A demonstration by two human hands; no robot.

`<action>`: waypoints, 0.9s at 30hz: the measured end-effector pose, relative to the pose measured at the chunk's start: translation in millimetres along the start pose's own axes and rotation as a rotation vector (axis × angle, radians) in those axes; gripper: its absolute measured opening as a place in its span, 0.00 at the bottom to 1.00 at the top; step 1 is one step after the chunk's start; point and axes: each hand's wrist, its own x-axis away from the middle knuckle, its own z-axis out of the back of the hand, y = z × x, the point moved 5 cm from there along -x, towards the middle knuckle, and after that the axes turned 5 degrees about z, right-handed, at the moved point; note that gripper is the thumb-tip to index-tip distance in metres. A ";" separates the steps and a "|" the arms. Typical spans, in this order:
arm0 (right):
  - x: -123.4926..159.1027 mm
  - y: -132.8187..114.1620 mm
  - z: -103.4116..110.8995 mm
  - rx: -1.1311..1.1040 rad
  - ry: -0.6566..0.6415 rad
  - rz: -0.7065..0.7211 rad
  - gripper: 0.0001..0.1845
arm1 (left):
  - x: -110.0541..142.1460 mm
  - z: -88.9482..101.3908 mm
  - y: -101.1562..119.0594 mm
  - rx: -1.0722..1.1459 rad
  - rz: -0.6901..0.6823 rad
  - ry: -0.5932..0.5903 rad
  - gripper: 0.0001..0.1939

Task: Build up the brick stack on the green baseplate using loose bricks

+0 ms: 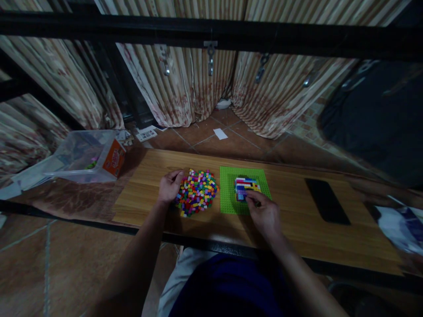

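Observation:
A green studded baseplate (228, 202) lies on the wooden board, with a low build of multicoloured toy bricks (246, 182) near its middle. My right hand (266, 215) reaches over the plate, thumb and fingers pinched together at the build's near edge on what looks like a small dark toy brick, mostly covered by the fingertips. To the left is a pile of loose, small toy bricks (198, 193) in many colours. My left hand (170, 187) rests at the pile's left edge with its fingers curled closed; whatever they may hold is hidden.
A black flat phone-like slab (327, 200) lies on the wooden board (291, 233) at right. Far left stands a clear plastic tub (79, 163) with an orange label. Dark metal bars cross above, before striped curtains (185, 88). A white-and-purple packet (401, 229) sits at far right.

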 end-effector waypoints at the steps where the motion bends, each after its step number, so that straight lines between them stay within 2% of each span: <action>1: 0.9 1.6 0.2 -0.020 0.010 -0.013 0.13 | 0.0 -0.2 0.2 0.001 -0.003 -0.004 0.18; 10: 6.8 10.1 -0.1 -0.130 0.103 -0.109 0.13 | 0.8 0.9 3.4 -0.011 -0.003 0.001 0.18; 22: 11.3 -3.8 0.8 -0.025 0.055 0.061 0.13 | 1.7 1.6 4.4 -0.016 0.004 0.004 0.18; 27: 11.7 -6.6 0.4 0.010 0.051 0.084 0.14 | 1.2 1.3 3.6 -0.027 -0.005 0.001 0.18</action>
